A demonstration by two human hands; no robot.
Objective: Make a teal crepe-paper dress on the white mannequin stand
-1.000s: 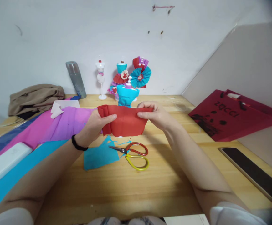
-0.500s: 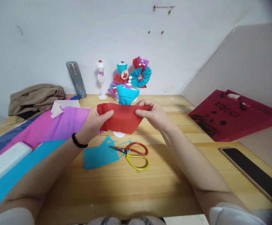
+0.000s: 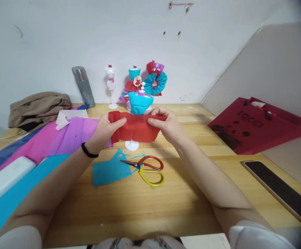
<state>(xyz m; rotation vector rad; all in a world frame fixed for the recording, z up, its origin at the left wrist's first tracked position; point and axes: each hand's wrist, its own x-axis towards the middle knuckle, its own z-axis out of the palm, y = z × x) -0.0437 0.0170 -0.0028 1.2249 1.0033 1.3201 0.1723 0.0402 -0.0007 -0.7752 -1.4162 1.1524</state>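
A strip of red crepe paper (image 3: 138, 128) stretches between my two hands, in front of a small dress form (image 3: 141, 103) with a blue paper top. My left hand (image 3: 107, 129) pinches the strip's left end, thumb on the near side. At the right end, my right hand (image 3: 164, 124) grips it between thumb and fingers. The strip hides the dress form's lower body; its round white base (image 3: 132, 145) shows beneath. Nearer me lie scissors (image 3: 145, 167) with one red and one yellow handle, their blades over a piece of blue crepe paper (image 3: 111, 171).
Behind stand several small dress forms, one bare (image 3: 111, 77) and others in paper dresses. A grey flask (image 3: 84, 86) leans by the wall. Purple and pink paper (image 3: 72, 136) and a brown cloth (image 3: 40, 107) lie left. A red paper bag (image 3: 256, 124) and a phone (image 3: 277, 190) are right.
My right hand has shifted slightly left along the red paper. The strip's lower right corner has swung up and back, so its bottom edge is more level.
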